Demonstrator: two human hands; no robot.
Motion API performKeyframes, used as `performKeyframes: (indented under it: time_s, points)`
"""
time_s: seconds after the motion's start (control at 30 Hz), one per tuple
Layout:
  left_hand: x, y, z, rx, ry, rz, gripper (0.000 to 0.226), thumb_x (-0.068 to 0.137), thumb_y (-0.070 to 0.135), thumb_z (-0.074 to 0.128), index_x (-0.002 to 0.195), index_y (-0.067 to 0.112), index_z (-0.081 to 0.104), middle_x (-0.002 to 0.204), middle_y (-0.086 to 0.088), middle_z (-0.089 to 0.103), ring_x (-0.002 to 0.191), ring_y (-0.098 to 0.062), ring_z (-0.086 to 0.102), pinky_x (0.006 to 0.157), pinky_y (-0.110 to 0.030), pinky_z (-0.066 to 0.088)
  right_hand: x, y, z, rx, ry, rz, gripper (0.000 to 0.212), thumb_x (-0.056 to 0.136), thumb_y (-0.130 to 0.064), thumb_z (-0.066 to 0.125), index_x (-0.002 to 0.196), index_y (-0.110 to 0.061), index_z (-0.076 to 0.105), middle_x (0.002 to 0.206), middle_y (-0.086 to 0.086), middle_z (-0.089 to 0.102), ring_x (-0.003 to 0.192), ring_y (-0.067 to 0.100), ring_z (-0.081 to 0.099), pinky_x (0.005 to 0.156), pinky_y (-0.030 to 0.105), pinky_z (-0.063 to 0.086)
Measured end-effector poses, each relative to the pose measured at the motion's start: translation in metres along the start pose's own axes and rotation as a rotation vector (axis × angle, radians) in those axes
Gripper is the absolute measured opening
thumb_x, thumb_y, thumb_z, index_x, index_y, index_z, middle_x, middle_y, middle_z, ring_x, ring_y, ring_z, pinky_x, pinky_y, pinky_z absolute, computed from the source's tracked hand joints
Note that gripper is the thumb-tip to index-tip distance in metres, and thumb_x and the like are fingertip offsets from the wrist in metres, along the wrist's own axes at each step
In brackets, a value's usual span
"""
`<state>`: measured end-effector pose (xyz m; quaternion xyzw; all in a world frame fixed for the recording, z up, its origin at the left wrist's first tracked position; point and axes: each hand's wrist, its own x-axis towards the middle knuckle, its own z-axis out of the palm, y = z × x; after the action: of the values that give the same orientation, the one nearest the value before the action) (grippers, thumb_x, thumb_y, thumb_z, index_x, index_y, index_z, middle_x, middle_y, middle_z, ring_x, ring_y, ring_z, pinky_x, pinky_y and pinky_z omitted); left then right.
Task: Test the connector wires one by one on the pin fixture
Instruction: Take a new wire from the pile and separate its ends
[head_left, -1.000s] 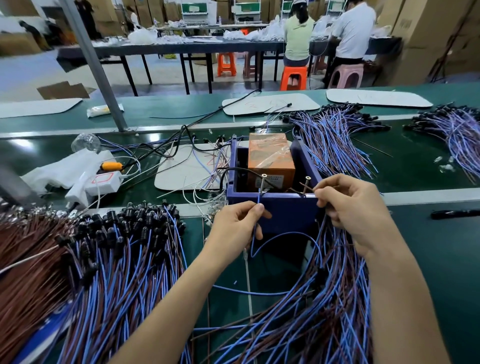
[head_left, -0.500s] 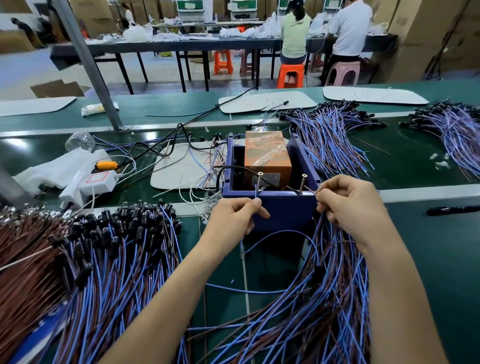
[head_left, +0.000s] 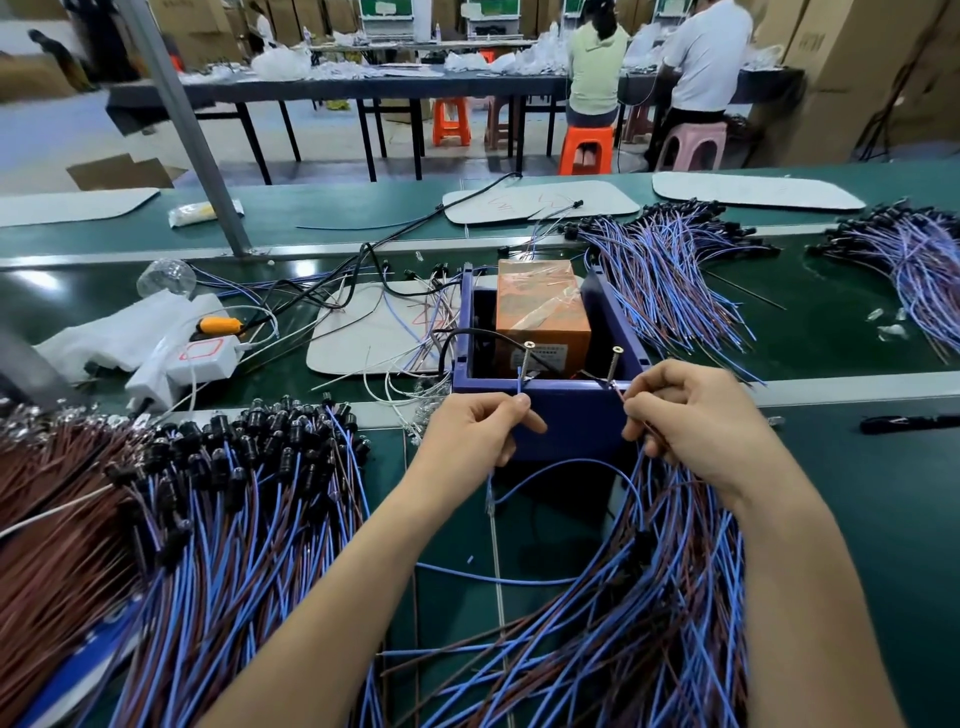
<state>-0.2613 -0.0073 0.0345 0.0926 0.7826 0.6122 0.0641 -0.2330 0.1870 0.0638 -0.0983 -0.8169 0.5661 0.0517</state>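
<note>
Mid-test on one wire: left hand (head_left: 475, 434) is pinching its blue lead (head_left: 519, 383) against the left pin (head_left: 527, 358) on the fixture box (head_left: 566, 421) front rim, right hand (head_left: 691, 415) pinching the other lead (head_left: 620, 391) at the right pin (head_left: 614, 364), next likely needing a fresh wire from the bundle (head_left: 649, 597) just before the box.

I see a factory assembly line: a green belt (head_left: 821, 332) heaped with wires (head_left: 208, 519), workers (head_left: 597, 67) on stools (head_left: 587, 148) at long benches (head_left: 363, 85) behind, cartons (head_left: 852, 67) stacked along the far wall.

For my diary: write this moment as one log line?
left hand: pinches blue wire at left pin | right hand: pinches thin wire near right pin
</note>
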Motion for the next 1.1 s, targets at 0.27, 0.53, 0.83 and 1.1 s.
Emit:
performKeyframes:
  time_s: [0.27,0.53,0.83,1.1]
  points:
    - [0.0004,-0.001,-0.0004,0.011,-0.008,-0.002,0.037,0.099,0.028,0.049,0.079,0.011,0.074,0.04,0.008,0.043,0.04,-0.004,0.039,0.042,-0.009,0.03,-0.0014,-0.0015,-0.0005,0.001,-0.009,-0.003,0.016,0.085,0.004,0.055,0.077,-0.009,0.06,0.053,0.005,0.066,0.037,0.007,0.048,0.036,0.014,0.035]
    - [0.0013,-0.0011,-0.0006,0.011,-0.009,-0.006,0.036,0.099,0.028,0.049,0.078,0.011,0.074,0.04,0.008,0.043,0.039,-0.004,0.038,0.042,-0.009,0.029,0.0008,0.0017,0.0002,-0.038,-0.004,0.0,0.014,0.085,0.002,0.055,0.079,-0.009,0.061,0.054,0.004,0.066,0.039,0.006,0.049,0.037,0.014,0.036]
    - [0.0013,-0.0015,-0.0035,0.045,-0.05,-0.028,0.038,0.097,0.029,0.05,0.073,0.013,0.074,0.039,0.007,0.043,0.038,-0.006,0.037,0.041,-0.009,0.028,0.0017,0.0033,-0.0004,-0.053,-0.002,0.0,0.014,0.085,0.001,0.057,0.079,-0.01,0.062,0.055,0.004,0.067,0.04,0.007,0.049,0.038,0.015,0.037]
    - [0.0008,0.0016,-0.0057,0.077,-0.074,-0.025,0.036,0.098,0.025,0.049,0.076,0.011,0.073,0.037,0.008,0.042,0.036,-0.005,0.036,0.041,-0.011,0.029,0.0012,0.0027,-0.0008,-0.071,-0.007,0.001,0.013,0.086,-0.001,0.058,0.08,-0.012,0.062,0.056,0.003,0.068,0.041,0.007,0.051,0.042,0.017,0.039]
